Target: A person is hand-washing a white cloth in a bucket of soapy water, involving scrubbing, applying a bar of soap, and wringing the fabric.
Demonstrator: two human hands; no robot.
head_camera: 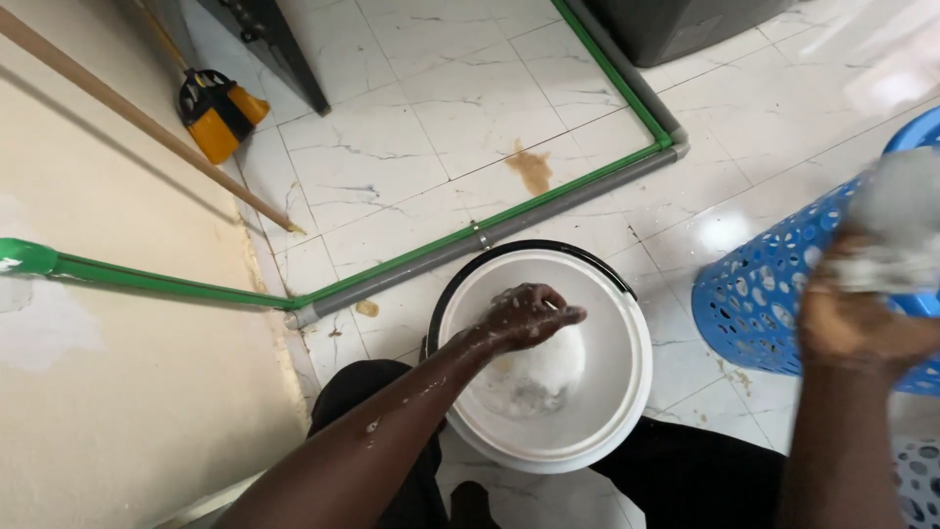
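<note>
Taking the white bucket as the landmark, a cream wall stood far to its left, with a wooden broom handle slanting along it and a yellow and black brush head on the tiles up and to the left of the bucket. A green pipe and a grey pipe ran across the marbled white floor tiles just behind the bucket, turning a corner up and to its right, and a brown stain lay on the tiles beyond them. The bucket itself sat between the person's dark-clad knees and held soapy water with a mound of white suds near its middle. The left hand, wet and flecked with foam, hovered over the bucket's inside just above the suds, its fingers curled loosely together and closed on nothing visible. To the right of the bucket stood a blue perforated laundry basket; its contents could not be made out. Over that basket's rim the right hand, blurred, was clenched around a sudsy white cloth, which bulged above the fist.
</note>
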